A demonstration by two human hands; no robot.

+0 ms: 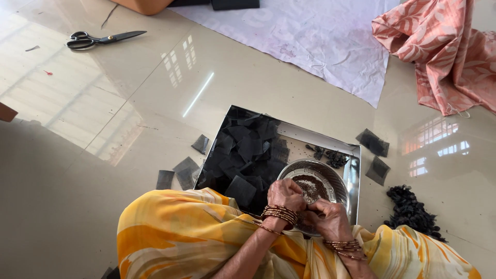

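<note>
A: Yellow-and-white draped cloth [175, 232] fills the near edge, over the person's lap. Just beyond it both hands meet, bangles on each wrist. Left hand [285, 198] is curled, fingertips pinched toward the right hand [326, 217], which is curled too. Something small sits between the fingertips; too small to tell what

B: Where are they working?

A: Right over the near rim of a round steel bowl [330, 181] holding a layer of dark grains [309, 185]. The bowl rests in a square steel tray [352, 170]

B: Risks?

A: My judgement: the bowl sits at the tray's near corner, under both wrists. A knock from a wrist or bangle could tip it and scatter grains over the tray and the glossy tiled floor [103, 170], where they would be hard to gather

B: And the black pieces?

A: Heap of black fabric squares [245, 155] crowds the tray's left half, touching the bowl's side. Some lie loose on the floor either side [178, 173] [373, 142]. Light stuff; a sleeve could drag more out. Small dark bundles [330, 156] lie in the tray behind the bowl, and a bigger pile [411, 212] on the floor to the right

B: Farther out?

A: White sheet [320, 36], pink patterned cloth [439, 51], and scissors [101, 39] well apart, far left, lying where a foot could catch them
</note>
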